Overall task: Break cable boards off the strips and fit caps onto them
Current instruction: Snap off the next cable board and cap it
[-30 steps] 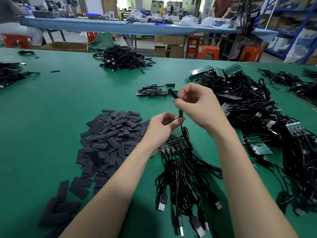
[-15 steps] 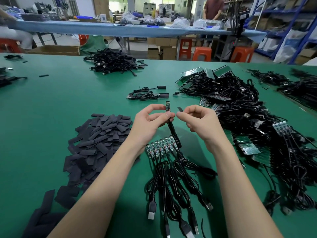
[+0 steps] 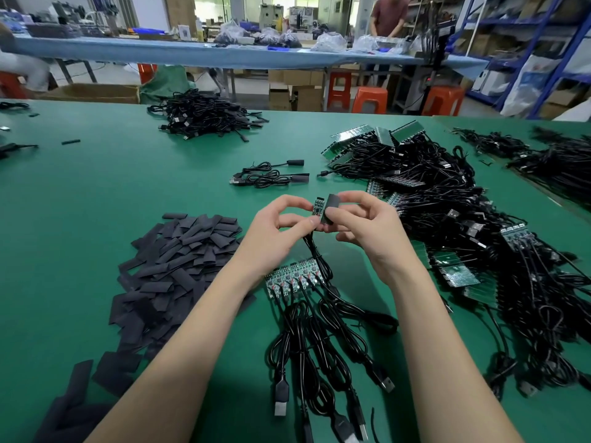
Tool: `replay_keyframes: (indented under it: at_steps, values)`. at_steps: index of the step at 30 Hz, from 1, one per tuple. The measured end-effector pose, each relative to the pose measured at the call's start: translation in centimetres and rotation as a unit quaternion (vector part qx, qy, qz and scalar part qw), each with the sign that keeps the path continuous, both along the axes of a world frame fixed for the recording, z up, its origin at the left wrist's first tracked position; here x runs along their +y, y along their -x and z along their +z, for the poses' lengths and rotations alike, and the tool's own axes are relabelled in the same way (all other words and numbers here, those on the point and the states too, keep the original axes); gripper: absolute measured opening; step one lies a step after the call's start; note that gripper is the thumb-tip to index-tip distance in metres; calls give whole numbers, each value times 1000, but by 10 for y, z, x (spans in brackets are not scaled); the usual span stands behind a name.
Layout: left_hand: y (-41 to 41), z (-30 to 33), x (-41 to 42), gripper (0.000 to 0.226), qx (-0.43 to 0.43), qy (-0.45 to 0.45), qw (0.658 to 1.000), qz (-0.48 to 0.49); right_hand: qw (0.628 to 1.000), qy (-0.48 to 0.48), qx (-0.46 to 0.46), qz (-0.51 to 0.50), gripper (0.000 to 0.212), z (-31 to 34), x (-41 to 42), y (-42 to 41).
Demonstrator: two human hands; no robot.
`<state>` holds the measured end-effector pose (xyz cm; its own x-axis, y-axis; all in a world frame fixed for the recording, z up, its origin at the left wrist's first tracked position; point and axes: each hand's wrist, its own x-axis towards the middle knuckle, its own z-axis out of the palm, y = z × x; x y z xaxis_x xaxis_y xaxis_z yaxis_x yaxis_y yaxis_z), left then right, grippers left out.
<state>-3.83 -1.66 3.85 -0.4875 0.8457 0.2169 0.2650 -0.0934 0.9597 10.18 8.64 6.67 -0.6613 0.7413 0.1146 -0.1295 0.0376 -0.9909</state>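
Brought together since the earlier frame, left hand [image 3: 275,233] pinches the small green circuit board [image 3: 318,206] above the green desk [image 3: 96,193], right hand [image 3: 361,225] pinching the soft black cap sleeve [image 3: 329,210] alongside (light, brittle; best gripped by edges).

- We see the worktop [image 3: 128,193]: matt green, cloth-like mat.
- Caps [image 3: 179,260]: matt black, flat, soft-looking sleeves.
- Cables [image 3: 319,340]: glossy black plastic, metal plugs.
- Board strip [image 3: 292,278]: green, slight sheen.
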Motion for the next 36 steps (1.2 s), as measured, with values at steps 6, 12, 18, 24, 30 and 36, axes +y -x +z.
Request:
replay_keyframes:
  at_steps: [6,12,18,24,30,36]
  values:
    - [1,2,-2,22,20,2,999,-37,997,66,28,5,16,1,0,-3]
    - [1,6,-2,24,13,4,998,-60,991,113,65,17,18,2,5,-10]
    - [0,6,-1,20,35,21,997,-67,999,51,-4,-5,18,-1,10,-15]
    - [0,8,-2,17,33,19,996,-82,991,101,79,47,21,0,11,-16]
    - [-1,9,0,21,26,12,995,-92,989,85,109,59,26,-2,10,-16]
    - [1,10,-1,19,25,17,993,-111,993,26,107,45,23,-3,10,-15]
